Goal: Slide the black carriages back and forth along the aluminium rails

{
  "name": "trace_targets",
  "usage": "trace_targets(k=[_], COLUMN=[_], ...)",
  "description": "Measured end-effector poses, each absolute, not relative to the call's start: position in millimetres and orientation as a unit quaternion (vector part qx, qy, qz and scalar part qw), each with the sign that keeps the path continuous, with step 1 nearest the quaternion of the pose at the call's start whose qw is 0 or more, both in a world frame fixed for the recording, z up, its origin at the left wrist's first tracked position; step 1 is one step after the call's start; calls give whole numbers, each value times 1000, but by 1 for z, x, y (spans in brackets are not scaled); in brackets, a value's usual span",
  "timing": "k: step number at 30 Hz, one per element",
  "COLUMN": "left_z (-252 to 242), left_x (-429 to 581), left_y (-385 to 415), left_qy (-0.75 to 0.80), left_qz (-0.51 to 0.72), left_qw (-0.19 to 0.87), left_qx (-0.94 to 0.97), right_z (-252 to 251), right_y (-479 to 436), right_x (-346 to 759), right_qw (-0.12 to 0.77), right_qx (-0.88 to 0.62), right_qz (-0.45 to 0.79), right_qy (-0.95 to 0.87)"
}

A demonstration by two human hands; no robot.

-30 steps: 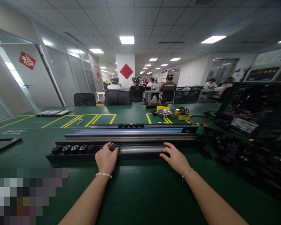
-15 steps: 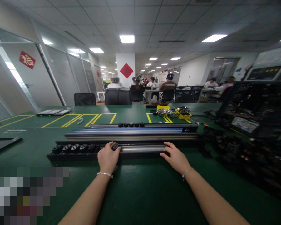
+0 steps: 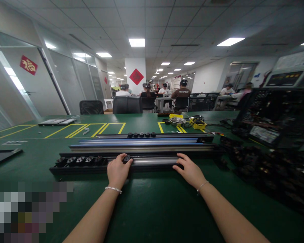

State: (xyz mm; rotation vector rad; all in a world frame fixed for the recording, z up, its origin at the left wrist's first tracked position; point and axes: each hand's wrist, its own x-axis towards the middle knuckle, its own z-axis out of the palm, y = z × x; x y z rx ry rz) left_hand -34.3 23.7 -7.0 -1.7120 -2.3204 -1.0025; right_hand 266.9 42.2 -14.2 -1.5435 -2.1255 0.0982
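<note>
A long black rail (image 3: 152,161) with a silvery middle strip lies across the green table (image 3: 152,209) in front of me. Several small black sliding blocks (image 3: 78,159) sit in its left part. My left hand (image 3: 118,171) rests on the rail, its fingers curled on one small black block (image 3: 127,158). My right hand (image 3: 190,170) lies flat on the rail further right, fingers spread, holding nothing. Both wrists wear thin bracelets.
Behind the near rail lie more long rails (image 3: 142,144), one carrying several black blocks (image 3: 141,135). A dark machine and a heap of black parts (image 3: 268,158) fill the right side. A metal bowl (image 3: 177,120) and yellow items stand further back. People sit at distant tables.
My left hand has slid the small black block a little to the right along the rail. My right hand has stayed where it was.
</note>
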Motion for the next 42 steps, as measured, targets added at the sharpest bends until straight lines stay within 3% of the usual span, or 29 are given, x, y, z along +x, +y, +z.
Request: trace_targets(k=[42], left_z=[-6], left_x=[-33], left_y=[23], left_qy=[-748], left_qz=[-298], left_qw=[51], left_qx=[-591], right_z=[-13], right_y=[41], right_x=[267], right_qw=[254], right_qx=[-567], right_qz=[41], right_qy=[-782])
